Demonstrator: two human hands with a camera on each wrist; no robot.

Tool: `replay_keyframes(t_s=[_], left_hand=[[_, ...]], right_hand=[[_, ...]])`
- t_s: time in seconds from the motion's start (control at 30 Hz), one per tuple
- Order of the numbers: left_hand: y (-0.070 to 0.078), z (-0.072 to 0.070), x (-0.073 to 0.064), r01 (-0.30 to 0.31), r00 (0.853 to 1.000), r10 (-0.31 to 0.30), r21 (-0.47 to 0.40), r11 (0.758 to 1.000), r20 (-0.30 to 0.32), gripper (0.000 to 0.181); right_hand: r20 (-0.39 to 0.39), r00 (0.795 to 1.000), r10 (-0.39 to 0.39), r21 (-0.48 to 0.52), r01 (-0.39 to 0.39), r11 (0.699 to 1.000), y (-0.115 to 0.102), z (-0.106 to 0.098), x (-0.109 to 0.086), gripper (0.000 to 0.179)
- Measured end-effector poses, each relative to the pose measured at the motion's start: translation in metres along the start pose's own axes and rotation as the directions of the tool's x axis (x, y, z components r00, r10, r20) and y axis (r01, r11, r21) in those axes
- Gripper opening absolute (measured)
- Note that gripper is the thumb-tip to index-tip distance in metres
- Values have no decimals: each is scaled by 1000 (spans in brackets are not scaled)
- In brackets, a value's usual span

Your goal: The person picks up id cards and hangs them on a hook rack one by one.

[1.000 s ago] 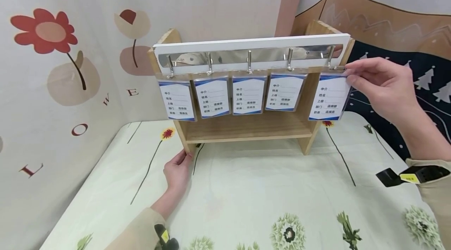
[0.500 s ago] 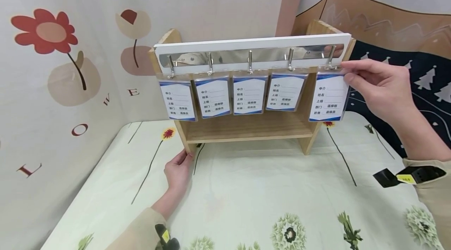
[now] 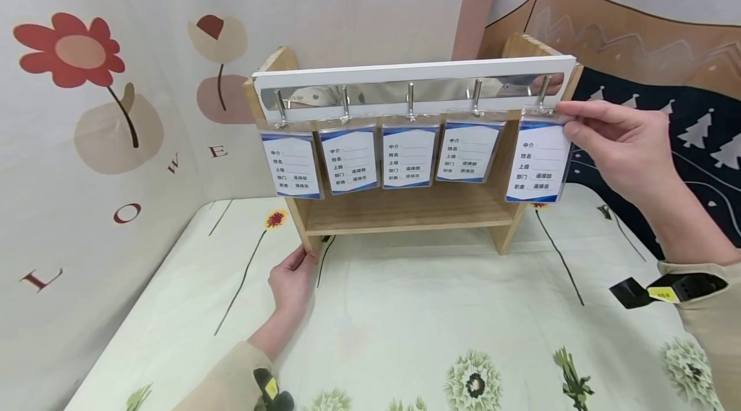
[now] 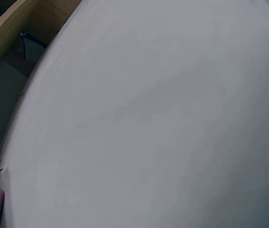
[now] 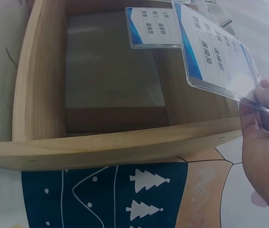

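My right hand (image 3: pixel 628 154) pinches the upper right edge of a clear-sleeved name badge (image 3: pixel 538 157) between thumb and fingers. The badge's top is at the rightmost metal hook (image 3: pixel 543 92); whether the hook passes through its slot I cannot tell. In the right wrist view, the same badge (image 5: pixel 219 57) tilts outward from the wooden shelf (image 5: pixel 39 76). My left hand (image 3: pixel 292 282) grips the foot of the shelf's left side panel (image 3: pixel 307 234). Several more badges (image 3: pixel 409 157) hang from the other hooks along the white rail (image 3: pixel 405 70).
The wooden shelf stands on a table with a pale floral cloth (image 3: pixel 405 308). Behind it is a printed curtain (image 3: pixel 376 6); dark fabric with white trees (image 3: pixel 695 131) lies at the right. The lower shelf board (image 3: pixel 405 208) sits under the hanging badges.
My right hand has shifted slightly left, bringing the badge's top closer in at the rightmost hook. The left hand and the other badges have stayed in place.
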State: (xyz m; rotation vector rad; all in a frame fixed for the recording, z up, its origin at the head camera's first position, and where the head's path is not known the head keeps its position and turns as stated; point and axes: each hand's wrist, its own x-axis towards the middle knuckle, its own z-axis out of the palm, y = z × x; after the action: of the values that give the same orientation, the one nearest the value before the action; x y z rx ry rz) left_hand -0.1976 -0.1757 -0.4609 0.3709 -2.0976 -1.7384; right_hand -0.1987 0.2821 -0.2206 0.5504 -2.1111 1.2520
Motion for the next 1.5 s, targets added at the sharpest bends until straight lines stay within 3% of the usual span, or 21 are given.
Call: replay_keyframes(t_s=[0.47,0.8,1.2,1.5], left_hand=[[2,0,1,2,1000,-2,25,1000,-4,34],[1,-1,1,8,1000,-8,27,1000,2,34],[0,-2,0,18,1000,-18,18,1000,2,35],[2,-3,0,18,1000,-18,12,1000,4,34]], right_hand=[[7,1000,-24,15,24,1000,2,0,2,34],[-3,1000,1,22,-1,1000,12,6,3,40],[-20,995,-94,-149,90,985,11,9,12,35],[-44,999,-21,-41,19,999,11,8,7,38]])
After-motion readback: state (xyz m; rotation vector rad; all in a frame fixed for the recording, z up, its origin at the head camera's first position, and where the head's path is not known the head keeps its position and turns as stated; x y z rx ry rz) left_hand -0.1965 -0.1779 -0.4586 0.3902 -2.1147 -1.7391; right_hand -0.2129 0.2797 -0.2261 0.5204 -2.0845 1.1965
